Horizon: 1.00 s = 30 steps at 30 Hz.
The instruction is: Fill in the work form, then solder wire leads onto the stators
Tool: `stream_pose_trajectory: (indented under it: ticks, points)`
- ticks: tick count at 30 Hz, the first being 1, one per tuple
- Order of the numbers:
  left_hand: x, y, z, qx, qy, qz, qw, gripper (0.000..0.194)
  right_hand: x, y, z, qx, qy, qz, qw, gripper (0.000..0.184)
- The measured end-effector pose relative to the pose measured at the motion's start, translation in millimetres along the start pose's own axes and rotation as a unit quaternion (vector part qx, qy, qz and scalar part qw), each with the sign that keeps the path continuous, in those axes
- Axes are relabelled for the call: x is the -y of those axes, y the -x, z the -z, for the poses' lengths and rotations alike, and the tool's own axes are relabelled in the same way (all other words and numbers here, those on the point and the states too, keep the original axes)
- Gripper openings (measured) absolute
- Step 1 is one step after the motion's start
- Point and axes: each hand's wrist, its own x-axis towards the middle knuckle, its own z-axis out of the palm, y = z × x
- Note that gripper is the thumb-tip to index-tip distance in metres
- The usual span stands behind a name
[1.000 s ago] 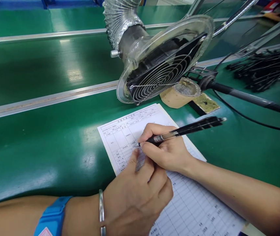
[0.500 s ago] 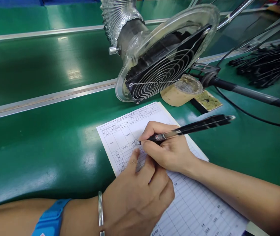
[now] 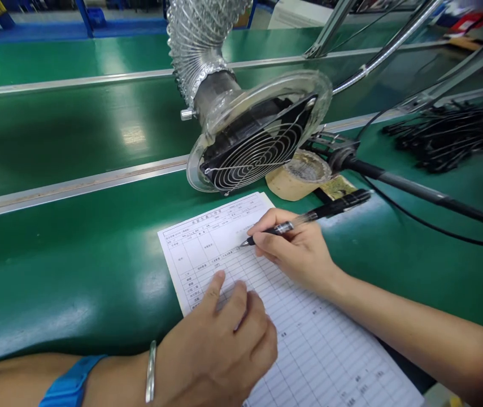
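A printed form (image 3: 309, 345) with a ruled table lies on the green work surface, on top of other sheets. My right hand (image 3: 298, 249) grips a black pen (image 3: 317, 213) between thumb and fingers. The pen's tip points at the upper part of the sheet; whether it touches the paper I cannot tell. My left hand (image 3: 224, 333) rests on the left part of the form, fingers spread and slightly bent, holding nothing. A little handwriting shows in the form's upper rows, too small to read.
A fume extractor hood (image 3: 258, 135) with a fan grille hangs just beyond the paper from a silver flexible duct (image 3: 203, 45). Behind the sheet are a tape roll (image 3: 298, 175), a soldering iron stand (image 3: 338, 155) and a yellowish sponge (image 3: 338, 186). Black cables (image 3: 453, 135) lie in a heap at right.
My right hand has moved the pen away from my left hand, and a gap now separates them. The view has tilted up, showing more of the background.
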Motion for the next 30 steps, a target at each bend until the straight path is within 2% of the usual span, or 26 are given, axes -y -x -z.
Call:
stream_pose_trajectory:
  ticks: [5, 11, 15, 30]
  points:
    - [-2, -15, -2.0, -0.033, -0.003, 0.001, 0.999, 0.028, -8, 2, 1, -0.019, 0.004, 0.005, 1.0, 0.005]
    - [11, -37, -7.2, -0.041, 0.019, -0.061, 0.997, 0.033, -3, 4, 0, -0.003, 0.12, 0.08, 0.99, 0.008]
    - [15, -39, -13.2, -0.081, 0.007, -0.06, 0.995, 0.03, -1, 4, -1, -0.004, 0.158, 0.123, 0.98, 0.009]
    - [14, -40, -19.7, -0.109, 0.003, -0.05, 0.993, 0.025, -2, 2, -3, 0.003, 0.205, 0.151, 0.967, 0.01]
